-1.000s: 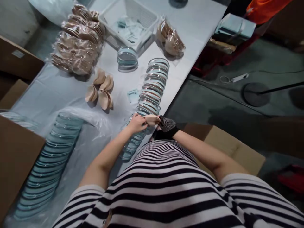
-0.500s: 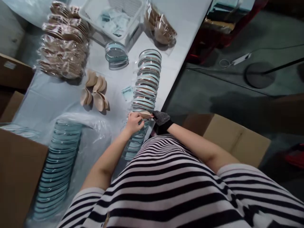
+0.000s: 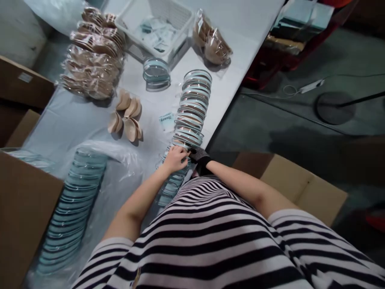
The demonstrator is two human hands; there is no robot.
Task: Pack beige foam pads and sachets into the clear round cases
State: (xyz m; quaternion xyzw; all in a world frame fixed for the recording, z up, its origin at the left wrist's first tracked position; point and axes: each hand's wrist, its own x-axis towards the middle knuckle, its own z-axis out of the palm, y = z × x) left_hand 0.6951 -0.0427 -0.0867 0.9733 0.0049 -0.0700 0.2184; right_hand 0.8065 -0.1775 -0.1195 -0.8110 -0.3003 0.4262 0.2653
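Observation:
My bare left hand point(image 3: 176, 158) and my gloved right hand point(image 3: 199, 154) meet at the near end of a long row of clear plastic cases point(image 3: 194, 109) with teal edges and brown pads inside. Fingers of both hands are curled at the nearest case, pinching its edges; my hands partly hide it. Teal cases without visible pads point(image 3: 172, 188) continue below my hands, against my striped shirt. Left of the row lie a small printed packet point(image 3: 167, 121) and several loose beige cup-shaped pads point(image 3: 130, 129).
Bagged brown pads point(image 3: 98, 60) are stacked at the far left, another bag point(image 3: 215, 46) at the back. Packets fill a white basket point(image 3: 183, 22); a few cases point(image 3: 156, 74) stand before it. More teal cases point(image 3: 73, 204) lie in plastic. Cardboard boxes point(image 3: 303, 186) flank the table.
The beige pad that showed between my hands is now mostly hidden at the row's near end. My hands have drawn closer together. The whole view has shifted slightly.

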